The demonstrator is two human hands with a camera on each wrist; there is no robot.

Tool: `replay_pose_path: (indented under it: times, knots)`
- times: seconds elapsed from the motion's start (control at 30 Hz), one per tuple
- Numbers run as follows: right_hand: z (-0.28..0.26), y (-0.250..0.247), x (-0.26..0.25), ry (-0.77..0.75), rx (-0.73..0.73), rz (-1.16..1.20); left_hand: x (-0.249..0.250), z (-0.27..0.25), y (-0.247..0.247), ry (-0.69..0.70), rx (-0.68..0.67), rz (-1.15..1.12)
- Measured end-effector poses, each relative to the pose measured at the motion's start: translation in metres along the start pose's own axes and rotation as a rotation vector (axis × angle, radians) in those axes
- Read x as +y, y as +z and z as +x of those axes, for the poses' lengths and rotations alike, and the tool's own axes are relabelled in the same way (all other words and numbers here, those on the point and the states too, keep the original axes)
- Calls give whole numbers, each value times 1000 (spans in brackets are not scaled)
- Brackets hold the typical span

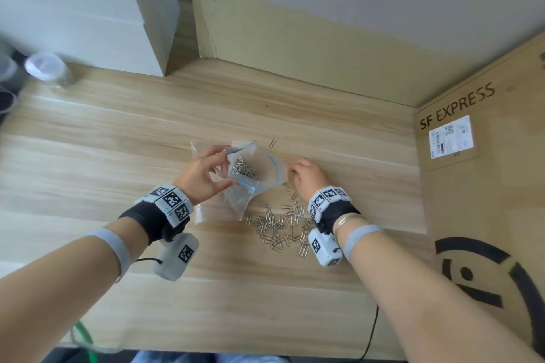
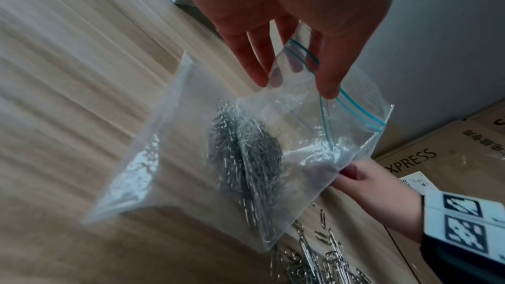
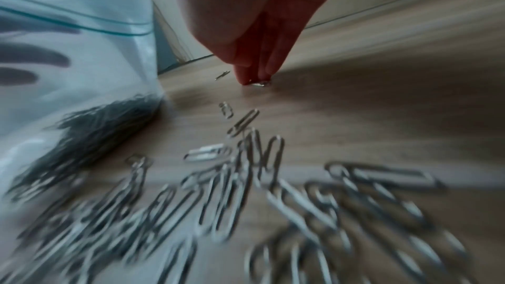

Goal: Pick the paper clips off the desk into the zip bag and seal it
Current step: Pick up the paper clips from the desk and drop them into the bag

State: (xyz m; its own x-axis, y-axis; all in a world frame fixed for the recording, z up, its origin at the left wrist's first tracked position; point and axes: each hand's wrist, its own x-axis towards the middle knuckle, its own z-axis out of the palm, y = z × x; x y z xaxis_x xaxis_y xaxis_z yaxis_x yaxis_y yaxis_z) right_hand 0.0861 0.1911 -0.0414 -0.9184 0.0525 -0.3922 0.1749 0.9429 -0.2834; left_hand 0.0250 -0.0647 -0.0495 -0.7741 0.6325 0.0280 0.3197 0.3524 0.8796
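The clear zip bag (image 1: 256, 168) with a blue seal strip is held up off the wooden desk (image 1: 118, 156), its mouth open. My left hand (image 1: 227, 166) grips its rim, with fingers inside and the thumb outside, as the left wrist view shows (image 2: 295, 85). A clump of silver paper clips (image 2: 246, 159) lies inside the bag. Just right of the bag, my right hand (image 1: 295, 169) is down on the desk, its fingertips (image 3: 246, 72) pinching a single paper clip (image 3: 258, 84). A pile of loose clips (image 1: 280, 230) lies below the bag, and one stray clip (image 1: 272, 143) lies beyond it.
A tall "SF EXPRESS" cardboard box (image 1: 486, 186) walls the right side and another carton (image 1: 295, 38) stands at the back. A white box (image 1: 88, 9) and a white-capped bottle (image 1: 47, 68) are at the back left. A flat clear plastic bag (image 1: 206, 215) lies under the held one.
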Motion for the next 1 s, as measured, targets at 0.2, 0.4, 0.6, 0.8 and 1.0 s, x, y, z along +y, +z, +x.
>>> replay_pose_path:
  times: [0.2,0.4,0.6,0.8,1.0]
  knots:
    - [-8,3,-7,-11,-132,-15,-3,0,-4,-1,31,-18]
    - [41,-19,-27,-96,-113,-28,-8,-12,-9,-22,41,-17]
    - [24,-6,-27,-78,-152,-61,-1,-18,-11,-28,59,-7]
    - [-33,13,-6,-83,-199,-48,7,-19,-13,-32,27,26]
    - [-49,14,-9,-187,-195,-153,14,-19,-16,-19,18,39]
